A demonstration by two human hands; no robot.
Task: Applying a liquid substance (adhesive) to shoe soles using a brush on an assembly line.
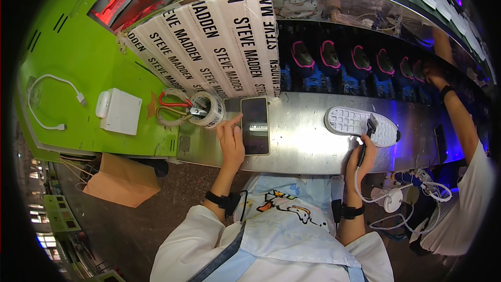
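Head view, left to right: well left of the left hand (231,143), on a green table (78,68), a white cable (80,97) and small white box (124,112), contents hidden. Lower, left of the same fingers, a brown paper bag (125,180), inside not shown. Just beyond and left of the left fingertips, a white cylindrical holder (216,114) with a red-handled tool (181,104) and metal pieces in it; farther beyond, a large printed carton (209,47), inside unseen. Left fingers loosely spread, gripping nothing, index tip at the near edge of a dark phone (255,130), contact uncertain.

Right hand (368,155) curled firmly round a black hand tool (372,124). Just past those fingers, tread up on a metal bench (302,141), a white shoe sole (342,119) under the tool's head. Apparently mid-work; impossible to tell how much is finished or left. Farther beyond, a row of dark pink-rimmed pieces (360,58), done or waiting, unclear. Lower right of the right fingers, a white cup (393,200), contents unclear. Rightmost, apart, a co-worker's hand (436,76).
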